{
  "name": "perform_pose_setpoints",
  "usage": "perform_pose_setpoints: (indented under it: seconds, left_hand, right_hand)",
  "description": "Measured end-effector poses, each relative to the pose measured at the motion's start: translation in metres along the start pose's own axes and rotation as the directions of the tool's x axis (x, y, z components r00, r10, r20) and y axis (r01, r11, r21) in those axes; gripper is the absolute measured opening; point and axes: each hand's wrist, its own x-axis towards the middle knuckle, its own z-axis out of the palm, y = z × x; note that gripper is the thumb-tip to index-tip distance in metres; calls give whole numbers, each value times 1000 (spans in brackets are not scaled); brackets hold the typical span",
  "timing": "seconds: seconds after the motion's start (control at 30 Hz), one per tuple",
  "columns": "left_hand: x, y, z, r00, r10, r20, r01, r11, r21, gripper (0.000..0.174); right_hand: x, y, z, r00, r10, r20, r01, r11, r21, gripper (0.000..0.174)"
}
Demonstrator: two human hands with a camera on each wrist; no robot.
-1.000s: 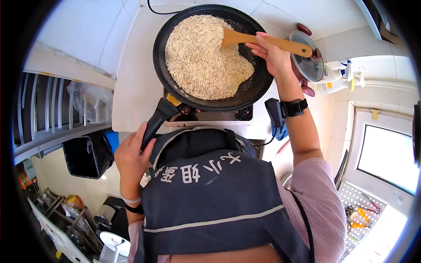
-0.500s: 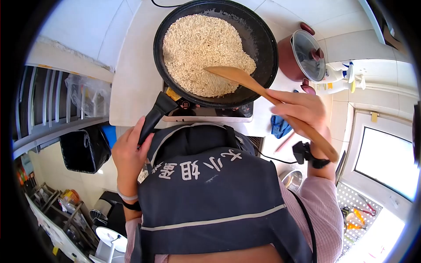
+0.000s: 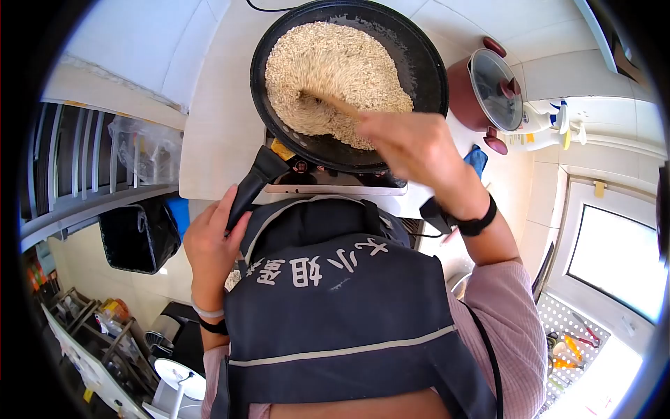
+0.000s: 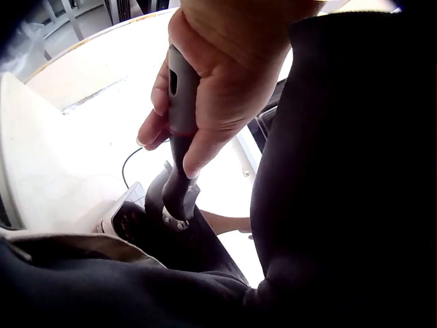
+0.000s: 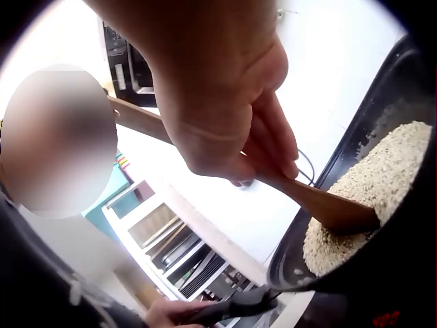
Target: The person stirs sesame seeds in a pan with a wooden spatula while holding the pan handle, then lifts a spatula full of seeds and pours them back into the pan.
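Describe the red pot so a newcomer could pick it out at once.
Start at the big black pan of pale grain on the stove. Just to its right stands the red pot. Unlike the white spray bottle beside it, it is dark red, with a glass lid and red knob.

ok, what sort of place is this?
Probably a small home kitchen: a black pan of pale grains on a countertop stove, the right hand holding a wooden spatula in them, a lidded red pot beside it, white tiled walls.
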Motion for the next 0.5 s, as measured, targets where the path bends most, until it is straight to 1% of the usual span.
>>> perform_pose_setpoints:
  seconds: [0.07, 0.1, 0.17, 0.23, 0.27, 0.3, 0.33, 0.4, 0.43, 0.5]
  left_hand:
    - [-1, 1, 0, 1000, -8, 5, 8, 1000, 5, 52]
    - [-1, 1, 0, 1000, -19, 11, 19, 1000, 8, 52]
    - [-1, 1, -1, 1000, -22, 11, 22, 1000, 8, 52]
    - [-1, 1, -1, 999, -32, 14, 31, 999, 6, 52]
    - [0, 1, -2, 1000, -20, 13, 20, 1000, 18, 52]
    - [1, 0, -2, 1000, -8, 14, 8, 1000, 30, 52]
    - [1, 0, -2, 1000, -13, 15, 12, 1000, 26, 52]
    - [1, 1, -1, 1000, -16, 3, 16, 999, 35, 53]
    - [1, 1, -1, 1000, -16, 6, 16, 999, 30, 53]
    - [2, 1, -1, 1000, -7, 5, 7, 999, 39, 53]
  right_hand:
    - [6, 19, 6, 981, 61, -183, -67, 997, -26, 16]
    - [7, 26, 2, 972, 139, -192, -154, 986, -67, 13]
    - [5, 34, -1, 897, 329, -294, -335, 942, 31, 9]
    - [-2, 39, -8, 830, 382, -407, -428, 904, -23, 9]
    - [-8, 40, -14, 761, 488, -428, -513, 856, 64, 8]
    - [-19, 45, -22, 699, 583, -414, -559, 807, 191, 10]
    - [-28, 39, -33, 637, 665, -389, -561, 747, 357, 14]
    - [-33, 9, -61, 531, 751, -393, -667, 656, 352, 17]
    - [-44, 5, -67, 529, 753, -392, -672, 653, 349, 17]
    - [-64, 4, -75, 395, 803, -446, -732, 569, 376, 17]
